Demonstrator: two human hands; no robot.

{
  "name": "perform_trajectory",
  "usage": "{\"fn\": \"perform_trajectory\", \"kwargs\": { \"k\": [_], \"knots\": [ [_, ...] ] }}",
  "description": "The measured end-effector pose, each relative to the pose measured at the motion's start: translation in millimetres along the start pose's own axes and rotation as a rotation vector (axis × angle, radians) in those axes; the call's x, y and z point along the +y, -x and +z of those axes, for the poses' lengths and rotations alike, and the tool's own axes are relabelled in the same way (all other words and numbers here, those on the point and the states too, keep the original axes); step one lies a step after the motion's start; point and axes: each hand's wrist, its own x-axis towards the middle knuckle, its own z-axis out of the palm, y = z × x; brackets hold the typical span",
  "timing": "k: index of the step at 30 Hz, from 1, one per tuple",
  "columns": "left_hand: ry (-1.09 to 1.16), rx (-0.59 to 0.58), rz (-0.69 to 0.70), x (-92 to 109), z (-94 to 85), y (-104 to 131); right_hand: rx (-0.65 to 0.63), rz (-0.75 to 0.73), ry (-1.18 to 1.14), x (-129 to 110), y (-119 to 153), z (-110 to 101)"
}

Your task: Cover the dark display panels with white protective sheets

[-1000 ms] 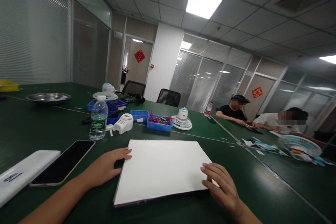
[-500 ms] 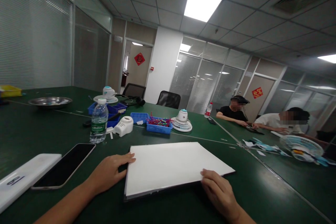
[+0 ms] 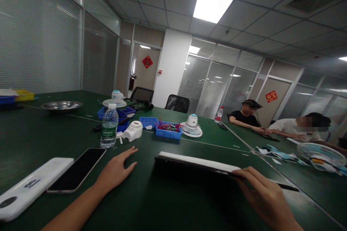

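1. On the near right of the tabletop, the right hand has its fingers closed on the white pad. The pad is tilted, its white face showing as a narrow strip above a dark edge.
2. To the left, the left hand is empty, thumb and fingers spread apart, just beside the phone. Whether the palm touches the tabletop, I cannot tell.
3. Toward the left edge, the white slab, marked with dark figures, lies alongside the phone.
4. Beyond the phone stands an upright water bottle, with a white plastic part to its right.
5. Farther right, a blue bin holds tangled red wires, near a small white fan.
6. By the right edge sits a clear basket.
7. Past that basket, two people lean over the tabletop.
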Motion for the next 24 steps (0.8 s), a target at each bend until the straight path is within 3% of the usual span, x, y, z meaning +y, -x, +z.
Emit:
{"fn": "perform_trajectory", "kwargs": {
  "k": [5, 10, 14, 18, 24],
  "knots": [
    [-0.011, -0.038, -0.032, 9.0, -4.1, 0.2, -0.107, 0.051, 0.158, 27.2, 0.1, -34.8],
    [-0.046, -0.077, -0.044, 13.7, -3.4, -0.8, -0.213, 0.114, 0.269, 73.6, 13.3, -53.1],
    [-0.029, -0.069, -0.026, 2.9, 4.4, -4.4, -0.405, 0.288, 0.326, 102.3, 22.3, -58.4],
    [-0.021, -0.07, -0.007, -3.3, 9.8, -6.5, -0.605, 0.517, 0.379, 111.8, 20.4, -58.0],
    [-0.024, -0.084, -0.011, 0.6, 5.0, -3.6, -0.681, 0.55, 0.428, 117.4, 19.2, -52.7]
  ]
}}
